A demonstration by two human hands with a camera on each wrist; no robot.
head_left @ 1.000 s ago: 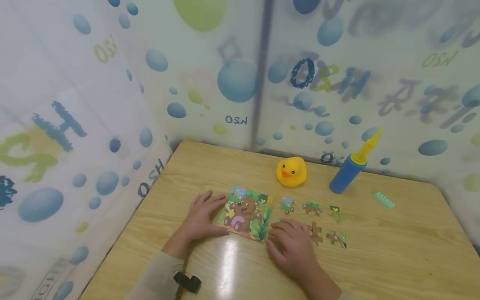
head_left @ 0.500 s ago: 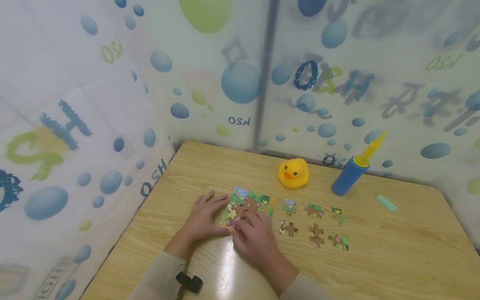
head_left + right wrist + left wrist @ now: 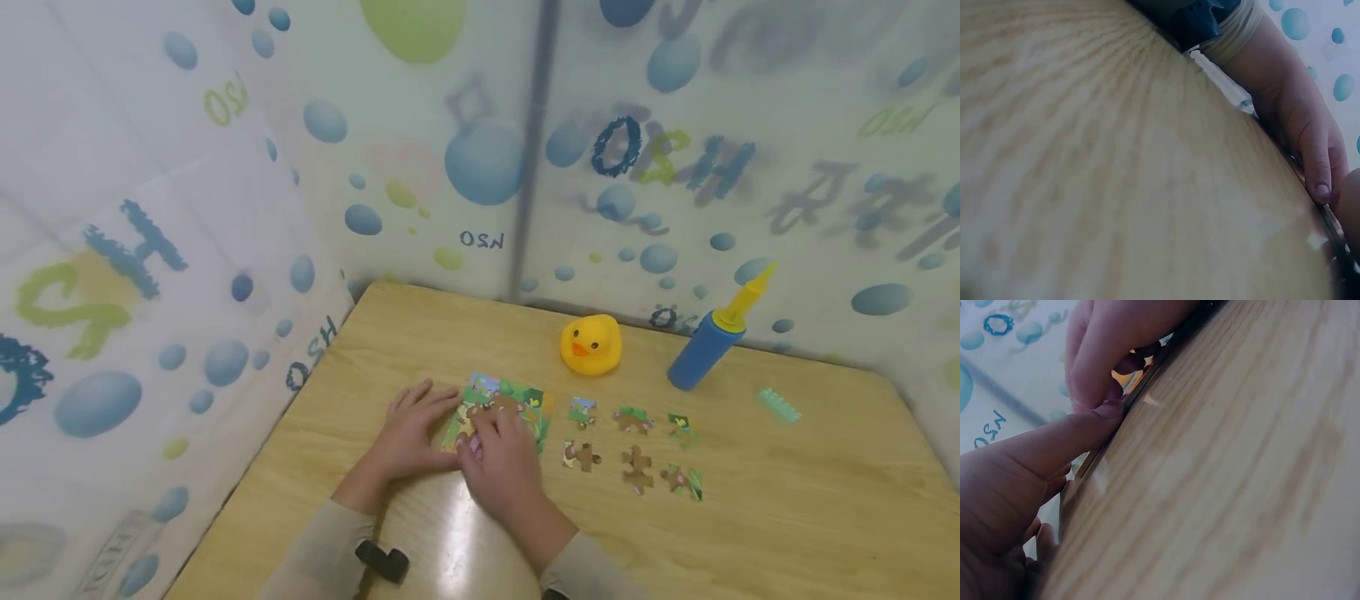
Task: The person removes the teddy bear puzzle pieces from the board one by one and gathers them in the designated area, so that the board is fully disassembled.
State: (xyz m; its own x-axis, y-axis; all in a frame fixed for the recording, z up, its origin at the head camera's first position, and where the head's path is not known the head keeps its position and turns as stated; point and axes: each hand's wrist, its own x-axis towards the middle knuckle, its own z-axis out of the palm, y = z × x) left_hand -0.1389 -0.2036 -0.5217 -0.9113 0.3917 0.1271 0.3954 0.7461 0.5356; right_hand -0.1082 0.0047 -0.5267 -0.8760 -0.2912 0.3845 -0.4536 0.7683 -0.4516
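Apparently the puzzle work is well short of done. Centre a clock on the picture board (image 3: 512, 398), a bear scene lying flat on the table (image 3: 757, 508), with twelve toward the back wall (image 3: 817, 258). Around three o'clock lie six loose pieces (image 3: 637, 461) in two rows of three, showing bits of sky, brown fur and leaves. None of them is joined to another or set on the board, so all six look left to do. What is done is harder to judge: fingers cover the board's middle, and I cannot tell whether any piece sits there.

At nine o'clock the left hand (image 3: 408, 437) lies spread wide, thumb reaching to the board's near edge, perhaps steadying it. The right hand (image 3: 502, 467) comes over the board from six o'clock, fingers bent and close together; whether they pinch a piece or only press the picture, no view shows. A yellow duck (image 3: 591, 346) at two o'clock, a blue pump (image 3: 703, 354) between two and three, and a green block (image 3: 780, 405) farther out at three seem outside this job.
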